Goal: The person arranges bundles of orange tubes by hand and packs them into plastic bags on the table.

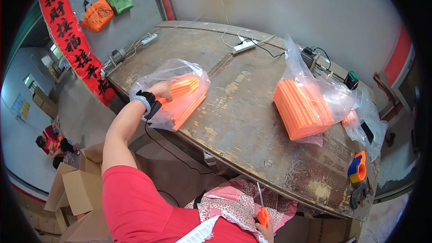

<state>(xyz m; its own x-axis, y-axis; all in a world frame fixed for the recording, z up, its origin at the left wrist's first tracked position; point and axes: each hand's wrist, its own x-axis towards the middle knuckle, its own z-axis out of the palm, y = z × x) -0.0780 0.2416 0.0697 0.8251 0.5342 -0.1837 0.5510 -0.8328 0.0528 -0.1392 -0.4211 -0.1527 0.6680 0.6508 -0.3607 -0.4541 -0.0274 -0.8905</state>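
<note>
My left hand (160,91) reaches across to a clear plastic bag (197,70) at the near left of the table. Its fingers are curled at the left end of the long orange plastic strips (185,86) in the bag; their tips are partly hidden. A black strap and a pale band circle that wrist. Low in front of my body, my right hand (266,230) is closed around an orange-handled tool (262,216) with a thin metal blade or shaft pointing up, just off the table edge; its exact kind does not show.
Another clear bag holds a thick orange stack (301,110) at the right. Beyond are a small motor (309,56) and a power strip (244,47). A tape dispenser (357,168) and a clamp (358,196) sit near the right edge. Cardboard boxes (83,189) and a seated person (54,143) are at left.
</note>
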